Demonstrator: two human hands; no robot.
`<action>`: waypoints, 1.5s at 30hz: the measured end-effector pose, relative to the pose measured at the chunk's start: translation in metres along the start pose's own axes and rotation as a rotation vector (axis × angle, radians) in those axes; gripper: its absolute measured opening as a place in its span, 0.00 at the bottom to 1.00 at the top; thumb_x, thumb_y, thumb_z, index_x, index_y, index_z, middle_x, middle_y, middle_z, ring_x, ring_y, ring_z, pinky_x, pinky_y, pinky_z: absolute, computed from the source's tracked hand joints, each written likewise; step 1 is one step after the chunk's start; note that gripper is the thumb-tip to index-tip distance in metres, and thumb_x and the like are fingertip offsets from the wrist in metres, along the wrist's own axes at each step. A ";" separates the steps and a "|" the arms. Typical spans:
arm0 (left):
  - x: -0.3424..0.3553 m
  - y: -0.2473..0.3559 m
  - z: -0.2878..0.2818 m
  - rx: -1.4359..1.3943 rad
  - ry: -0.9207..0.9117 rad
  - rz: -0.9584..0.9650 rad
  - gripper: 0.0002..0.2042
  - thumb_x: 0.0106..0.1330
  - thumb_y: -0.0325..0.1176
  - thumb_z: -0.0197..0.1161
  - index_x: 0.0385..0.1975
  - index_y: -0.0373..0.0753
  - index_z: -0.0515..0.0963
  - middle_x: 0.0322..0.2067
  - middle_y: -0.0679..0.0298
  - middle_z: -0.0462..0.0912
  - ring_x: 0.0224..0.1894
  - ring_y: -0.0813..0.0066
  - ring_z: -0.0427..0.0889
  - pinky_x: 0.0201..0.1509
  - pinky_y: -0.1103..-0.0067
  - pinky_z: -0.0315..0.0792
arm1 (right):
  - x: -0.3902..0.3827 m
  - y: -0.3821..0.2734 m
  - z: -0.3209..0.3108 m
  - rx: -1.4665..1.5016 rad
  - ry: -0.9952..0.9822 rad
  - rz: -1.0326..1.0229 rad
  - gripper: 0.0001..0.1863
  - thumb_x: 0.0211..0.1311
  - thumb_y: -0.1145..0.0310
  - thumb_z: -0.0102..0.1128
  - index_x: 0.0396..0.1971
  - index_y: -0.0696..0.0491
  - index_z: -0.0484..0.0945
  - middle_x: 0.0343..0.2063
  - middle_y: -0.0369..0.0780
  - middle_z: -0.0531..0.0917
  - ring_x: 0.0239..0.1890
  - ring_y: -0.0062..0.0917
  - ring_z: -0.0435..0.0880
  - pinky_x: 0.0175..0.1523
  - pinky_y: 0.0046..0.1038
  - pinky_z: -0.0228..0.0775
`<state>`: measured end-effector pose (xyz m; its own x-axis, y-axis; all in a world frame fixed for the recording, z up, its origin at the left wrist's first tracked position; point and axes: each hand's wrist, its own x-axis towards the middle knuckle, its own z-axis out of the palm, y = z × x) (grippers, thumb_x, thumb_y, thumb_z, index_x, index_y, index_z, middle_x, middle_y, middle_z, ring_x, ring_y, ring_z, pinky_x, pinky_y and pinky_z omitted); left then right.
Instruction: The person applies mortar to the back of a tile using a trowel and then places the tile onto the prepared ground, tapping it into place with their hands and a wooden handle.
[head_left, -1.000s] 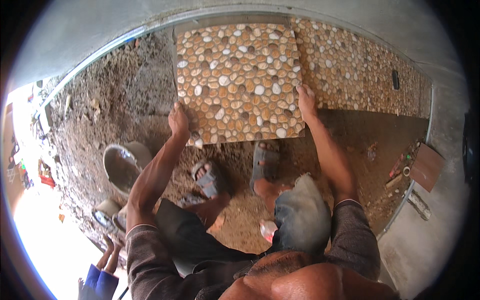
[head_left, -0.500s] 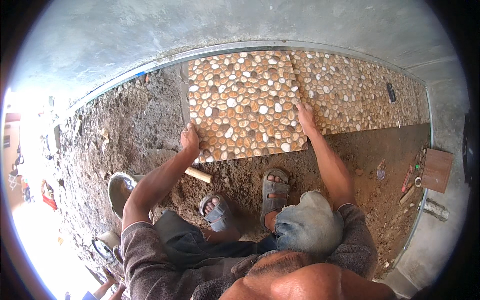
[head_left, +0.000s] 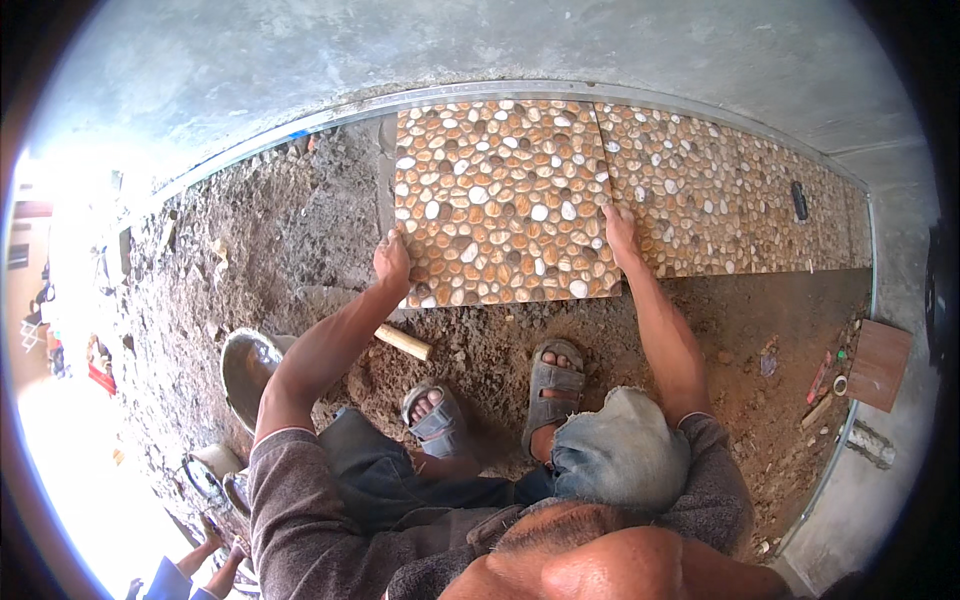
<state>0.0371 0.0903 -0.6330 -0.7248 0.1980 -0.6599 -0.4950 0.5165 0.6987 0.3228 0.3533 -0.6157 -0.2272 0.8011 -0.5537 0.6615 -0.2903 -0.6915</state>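
A large square tile [head_left: 505,215] with a brown, orange and white pebble pattern lies between my hands, close to the wall. My left hand [head_left: 392,260] grips its left edge near the front corner, thumb on top. On the opposite side my right hand [head_left: 621,232] is closed around the right edge, where the tile meets a row of matching tiles [head_left: 700,195]. Grey mortar [head_left: 335,205] spreads left of the held tile. Just in front of it, below my left wrist, lies a pale wooden handle [head_left: 403,342]; its other end is hidden by my forearm.
A grey wall [head_left: 560,45] curves along the far side. A dark oblong object [head_left: 799,200] rests on the right-hand tiles. Buckets [head_left: 245,370] stand at left on rough soil. A brown tile piece [head_left: 877,365] leans at right. Another person's limbs [head_left: 205,560] show at lower left.
The tile's near edge has come down and away from me, and it sits more evenly against the neighbouring tile. Both hands stay on its edges; the view has shifted slightly.
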 end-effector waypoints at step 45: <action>0.016 0.003 -0.011 0.375 -0.134 0.309 0.17 0.58 0.29 0.59 0.46 0.28 0.74 0.37 0.56 0.81 0.37 0.72 0.79 0.43 0.80 0.72 | -0.037 -0.026 -0.064 -0.356 0.057 -0.386 0.18 0.59 0.62 0.51 0.45 0.56 0.76 0.40 0.46 0.80 0.42 0.34 0.79 0.49 0.32 0.69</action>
<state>0.0183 0.0856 -0.6386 -0.7304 0.4813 -0.4846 -0.0431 0.6756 0.7360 0.3598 0.3647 -0.5469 -0.4697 0.8445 -0.2570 0.7415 0.2195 -0.6340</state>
